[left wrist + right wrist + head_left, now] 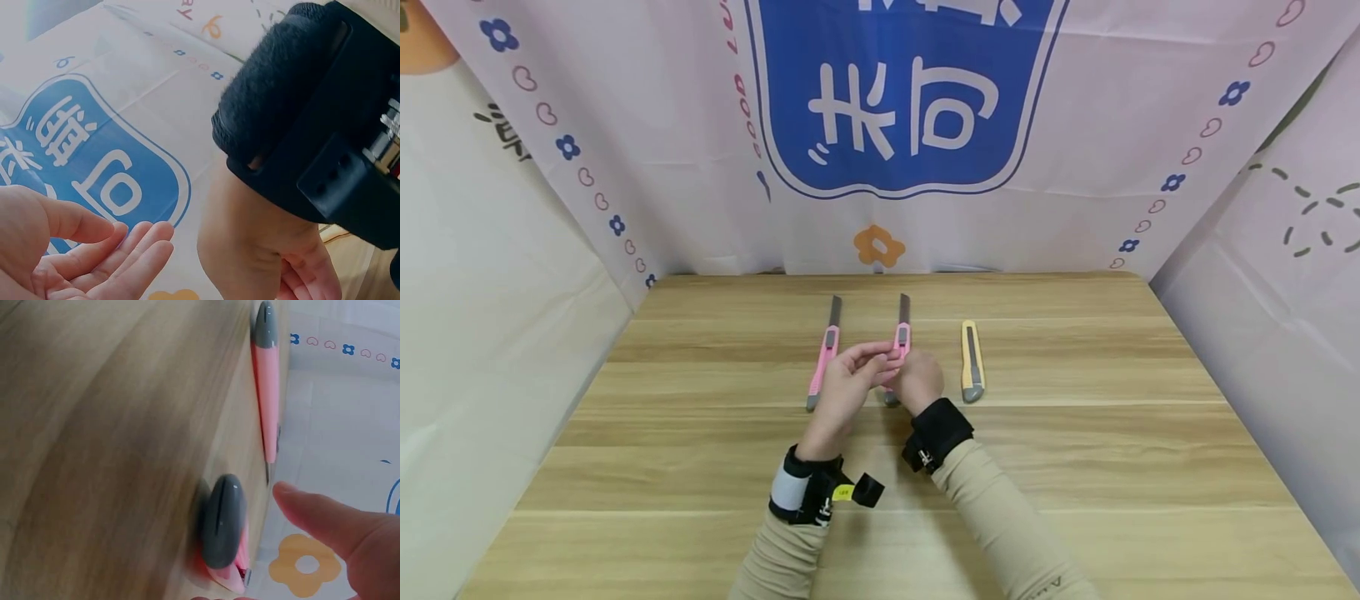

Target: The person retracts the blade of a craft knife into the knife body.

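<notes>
You have three slim plastic utility knives lying side by side on the pale wooden table (1075, 467), with no box, tray or other container among them; the middle pink utility knife with its grey blade extended (901, 337) lies at the centre of the table, blade tip pointing to 12 o'clock, and both your hands sit over its lower half; your left hand (842, 387) comes in from 7 o'clock with the fingers fairly straight and close together, fingertips touching the pink handle just below the slider; in the left wrist view those fingers (134, 256) lie loosely extended with the thumb apart from them, so the hand is relaxed rather than clenched, and you can see no grip round the knife; your right hand (919, 382) comes in from 5 o'clock, knuckles up, resting over the grey butt end of that knife; whether its fingers curl round the handle cannot be told, as the head view shows only its back and the right wrist view shows one straight finger (331, 519) beside the grey end cap; the second pink utility knife (824, 357) lies just to 9 o'clock of your hands, untouched, blade also out; the yellow utility knife with a grey end (972, 362) lies to 3 o'clock, apart from your right hand
</notes>
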A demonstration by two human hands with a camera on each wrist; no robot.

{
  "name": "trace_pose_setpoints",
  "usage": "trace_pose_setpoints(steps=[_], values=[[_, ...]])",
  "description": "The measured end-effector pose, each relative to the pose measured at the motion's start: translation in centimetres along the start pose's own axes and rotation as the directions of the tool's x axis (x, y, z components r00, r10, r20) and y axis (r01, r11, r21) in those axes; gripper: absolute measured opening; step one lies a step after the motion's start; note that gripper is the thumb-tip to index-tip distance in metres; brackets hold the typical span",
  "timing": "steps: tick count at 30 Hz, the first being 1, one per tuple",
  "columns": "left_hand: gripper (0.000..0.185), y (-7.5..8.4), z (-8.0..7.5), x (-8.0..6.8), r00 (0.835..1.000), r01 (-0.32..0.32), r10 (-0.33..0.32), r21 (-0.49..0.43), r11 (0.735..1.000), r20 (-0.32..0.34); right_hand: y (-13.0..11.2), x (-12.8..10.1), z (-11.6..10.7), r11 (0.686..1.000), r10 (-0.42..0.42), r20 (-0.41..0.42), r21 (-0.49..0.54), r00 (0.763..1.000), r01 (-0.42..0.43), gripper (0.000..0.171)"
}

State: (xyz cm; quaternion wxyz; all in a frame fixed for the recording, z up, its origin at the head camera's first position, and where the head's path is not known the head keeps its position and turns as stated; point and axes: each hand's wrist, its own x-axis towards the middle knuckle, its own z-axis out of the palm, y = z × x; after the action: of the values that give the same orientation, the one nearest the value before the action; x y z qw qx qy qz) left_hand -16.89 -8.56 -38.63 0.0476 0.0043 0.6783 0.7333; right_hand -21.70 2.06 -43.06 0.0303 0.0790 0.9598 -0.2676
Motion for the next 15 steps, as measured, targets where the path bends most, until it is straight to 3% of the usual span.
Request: trace_pose_setpoints(steps=[15], values=[[0.027, 0.16, -0.16, -0.10, 0.999, 0.032, -0.032, -0.011, 0.999, -0.026, -0.46, 0.90, 0.95, 0.992, 0.115, 0.065, -0.051, 0.991, -0.112, 0.025]])
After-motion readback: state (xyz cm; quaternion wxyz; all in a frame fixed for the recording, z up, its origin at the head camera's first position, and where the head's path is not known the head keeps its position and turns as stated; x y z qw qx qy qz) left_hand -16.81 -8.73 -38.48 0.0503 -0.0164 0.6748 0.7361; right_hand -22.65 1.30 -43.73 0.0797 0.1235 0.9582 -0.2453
